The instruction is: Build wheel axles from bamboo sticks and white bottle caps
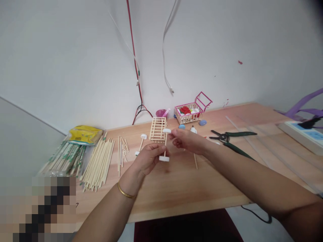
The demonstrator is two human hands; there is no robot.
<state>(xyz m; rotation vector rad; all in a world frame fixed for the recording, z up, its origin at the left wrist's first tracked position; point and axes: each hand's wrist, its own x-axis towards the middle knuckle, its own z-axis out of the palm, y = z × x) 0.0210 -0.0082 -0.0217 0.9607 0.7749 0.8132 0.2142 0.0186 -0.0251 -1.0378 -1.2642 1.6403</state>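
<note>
Above the table, my left hand point(151, 156) grips a thin wooden stick axle point(165, 144) between thumb and fingers. White bottle caps sit at both ends of it, an upper cap point(166, 130) and a lower cap point(164, 159). Curled in from the right, my right hand point(186, 140) has its thumb and fingertips at the edge of the upper cap. Just behind lies a small stick-built frame point(158, 129) like a crate. A second stick axle point(141, 144) with white caps rests to the left of my hands, its lower end partly behind my left hand.
At left are loose sticks point(98, 164), bundled packets point(63, 158) and a yellow pack point(84, 134). Short cut pieces point(123, 149) lie beside them. A pink-trimmed cart point(189, 114) holds caps at the back. Green-handled wire cutters point(227, 136) and a power strip point(302, 134) are at right.
</note>
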